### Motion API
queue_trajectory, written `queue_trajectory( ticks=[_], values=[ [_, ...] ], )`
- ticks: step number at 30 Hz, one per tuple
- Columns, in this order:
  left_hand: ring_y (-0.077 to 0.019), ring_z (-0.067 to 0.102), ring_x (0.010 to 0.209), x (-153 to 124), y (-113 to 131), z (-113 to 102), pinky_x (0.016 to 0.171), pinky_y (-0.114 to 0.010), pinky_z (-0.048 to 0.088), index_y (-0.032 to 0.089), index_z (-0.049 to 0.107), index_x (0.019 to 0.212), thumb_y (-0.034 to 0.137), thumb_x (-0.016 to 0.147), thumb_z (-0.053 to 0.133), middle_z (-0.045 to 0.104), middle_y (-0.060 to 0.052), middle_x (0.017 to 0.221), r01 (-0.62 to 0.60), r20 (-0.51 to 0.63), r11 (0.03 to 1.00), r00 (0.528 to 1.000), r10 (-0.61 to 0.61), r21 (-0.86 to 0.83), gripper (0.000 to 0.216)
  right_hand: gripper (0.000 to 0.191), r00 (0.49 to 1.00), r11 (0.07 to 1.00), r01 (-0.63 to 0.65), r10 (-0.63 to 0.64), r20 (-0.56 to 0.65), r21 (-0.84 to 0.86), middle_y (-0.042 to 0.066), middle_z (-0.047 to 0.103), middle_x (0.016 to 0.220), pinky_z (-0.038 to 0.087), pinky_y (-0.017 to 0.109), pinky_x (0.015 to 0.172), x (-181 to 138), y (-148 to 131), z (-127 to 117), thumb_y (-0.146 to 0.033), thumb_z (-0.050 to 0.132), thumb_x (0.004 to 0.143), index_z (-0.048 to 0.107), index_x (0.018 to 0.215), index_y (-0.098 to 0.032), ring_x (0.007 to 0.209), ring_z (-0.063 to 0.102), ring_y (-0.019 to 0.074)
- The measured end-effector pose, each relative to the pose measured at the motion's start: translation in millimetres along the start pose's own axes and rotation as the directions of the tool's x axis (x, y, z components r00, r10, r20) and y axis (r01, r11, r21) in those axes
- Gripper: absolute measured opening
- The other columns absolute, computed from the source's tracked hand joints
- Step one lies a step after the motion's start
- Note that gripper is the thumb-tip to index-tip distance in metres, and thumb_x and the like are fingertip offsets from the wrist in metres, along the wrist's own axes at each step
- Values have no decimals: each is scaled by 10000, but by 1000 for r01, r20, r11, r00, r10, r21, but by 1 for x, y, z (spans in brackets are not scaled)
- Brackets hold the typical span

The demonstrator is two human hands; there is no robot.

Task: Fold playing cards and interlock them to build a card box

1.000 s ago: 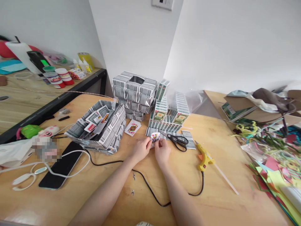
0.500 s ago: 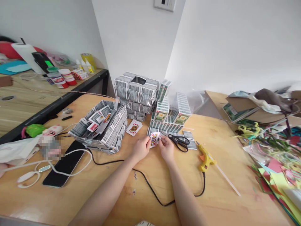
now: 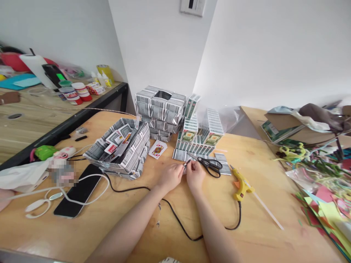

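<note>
My left hand (image 3: 171, 176) and my right hand (image 3: 195, 176) meet over the middle of the table, their fingers closed around playing cards (image 3: 185, 169). Only a thin edge of those cards shows; the fingers hide most of them. Just behind my right hand lie black-handled scissors (image 3: 210, 165), their blades over a row of patterned cards (image 3: 180, 154). To the left of my hands, a small pile of face-up cards (image 3: 158, 149) lies on the wood.
A basket made of folded cards (image 3: 128, 162) holds loose cards. Behind it stands a card-built box (image 3: 160, 106), beside stacked card packs (image 3: 194, 140). A yellow glue gun (image 3: 241, 186) lies at right, its black cord crossing in front. A phone (image 3: 78, 191) lies left.
Both hands have closed in on the cards and tipped them, so the face that showed before is now hidden. The view has shifted slightly.
</note>
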State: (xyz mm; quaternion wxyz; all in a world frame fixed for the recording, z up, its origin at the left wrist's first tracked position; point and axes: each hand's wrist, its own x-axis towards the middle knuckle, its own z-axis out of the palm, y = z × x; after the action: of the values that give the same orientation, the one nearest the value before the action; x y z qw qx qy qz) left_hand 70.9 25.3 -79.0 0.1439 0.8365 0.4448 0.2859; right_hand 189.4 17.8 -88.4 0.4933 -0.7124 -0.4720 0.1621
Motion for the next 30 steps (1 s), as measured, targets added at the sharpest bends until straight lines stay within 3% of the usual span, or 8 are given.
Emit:
queue_trajectory(
  ticks=[5, 9, 11, 15, 22, 25, 27, 30],
  values=[
    [-156, 526, 635, 0, -3, 3, 577, -256, 337, 183, 496, 713, 227, 872, 317, 567, -49, 662, 53, -57, 998, 997, -51, 33, 244, 322, 999, 991, -52, 51, 18, 122, 47, 640, 616, 411, 249, 534, 5, 0, -2, -420, 452, 774, 612, 703, -150, 550, 561, 161],
    [-138, 528, 600, 1, -8, 4, 559, -239, 336, 184, 484, 687, 229, 863, 349, 560, -29, 624, 130, -170, 990, 978, -121, 46, 226, 320, 983, 912, -101, 30, 181, 398, 66, 675, 814, 468, 280, 625, 13, 6, 0, -338, 500, 730, 614, 945, -131, 704, 608, 188],
    [-137, 533, 596, 1, -11, 4, 546, -235, 334, 183, 484, 685, 225, 853, 371, 565, -28, 622, 147, -221, 988, 966, -134, 44, 206, 301, 961, 890, -115, -14, 277, 441, 65, 677, 851, 478, 305, 668, 15, 8, 0, -311, 508, 719, 627, 938, -142, 747, 613, 200],
    [-135, 540, 598, 2, -13, 3, 540, -232, 338, 182, 482, 679, 212, 842, 386, 568, -28, 622, 127, -256, 991, 960, -110, 48, 192, 255, 930, 908, -53, -106, 352, 415, 62, 683, 827, 485, 322, 675, 17, 13, 0, -326, 496, 739, 652, 852, -158, 733, 618, 206],
    [-124, 515, 562, 1, -6, 3, 534, -235, 328, 181, 470, 667, 191, 850, 360, 554, -18, 598, 50, -191, 997, 981, -36, 67, 214, 274, 967, 985, 173, -172, 189, 10, 55, 670, 667, 439, 259, 571, 6, 11, 1, -349, 453, 782, 658, 755, -168, 585, 590, 174],
    [-127, 512, 559, 1, -4, 3, 529, -239, 321, 180, 477, 671, 196, 853, 357, 552, -21, 597, 33, -171, 995, 985, -17, 92, 218, 261, 984, 975, 171, -162, 71, -143, 53, 658, 645, 419, 261, 564, 0, 7, 5, -339, 449, 780, 646, 725, -176, 578, 584, 178],
    [-129, 515, 562, 2, -5, 2, 527, -239, 322, 180, 480, 677, 199, 854, 356, 556, -23, 600, 55, -182, 993, 983, -35, 107, 217, 245, 989, 989, 133, -128, 75, -71, 52, 661, 669, 431, 264, 568, 1, 7, 7, -329, 450, 777, 642, 783, -178, 594, 591, 180],
    [-132, 528, 580, 2, -9, 2, 532, -238, 329, 180, 482, 694, 208, 854, 358, 574, -29, 623, 102, -213, 989, 974, -78, 103, 204, 261, 970, 976, 67, -112, 216, 206, 62, 679, 777, 470, 273, 600, 8, 11, 8, -315, 471, 762, 626, 915, -170, 666, 616, 184]
  ],
)
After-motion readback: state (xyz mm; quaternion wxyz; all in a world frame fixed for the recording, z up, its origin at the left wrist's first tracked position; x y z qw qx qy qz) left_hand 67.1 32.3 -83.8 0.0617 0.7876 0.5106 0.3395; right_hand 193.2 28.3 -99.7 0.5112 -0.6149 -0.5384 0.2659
